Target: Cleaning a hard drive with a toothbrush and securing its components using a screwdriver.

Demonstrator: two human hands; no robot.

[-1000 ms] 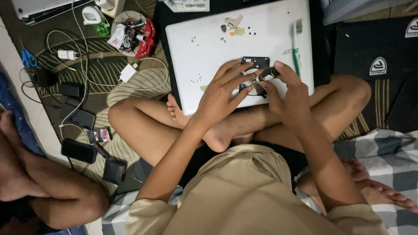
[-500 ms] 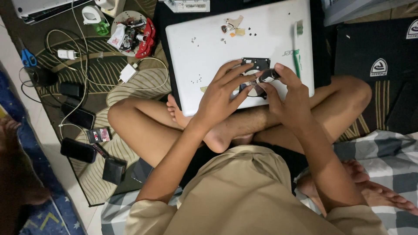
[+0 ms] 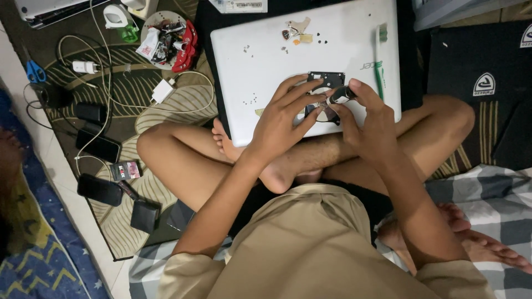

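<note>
A closed white laptop (image 3: 266,61) lies in front of my crossed legs. On its lid sits a small black square part (image 3: 328,81), like a drive or fan. My left hand (image 3: 282,119) rests on this part, fingers spread and pressing it down. My right hand (image 3: 366,119) grips a small screwdriver (image 3: 339,96) with a black and silver handle, its tip at the part. Tiny screws (image 3: 249,101) are scattered over the lid.
A green toothbrush (image 3: 380,55) lies on the lid's right side. To the left on the patterned rug are phones (image 3: 100,147), chargers with cables (image 3: 163,90), blue scissors (image 3: 35,72) and a round dish of bits (image 3: 166,40). A black bag (image 3: 482,72) lies right. Another person's limb (image 3: 14,152) shows at left.
The other person's leg at lower left has pulled away out of view. My hands stay on the black part with only slight shifts.
</note>
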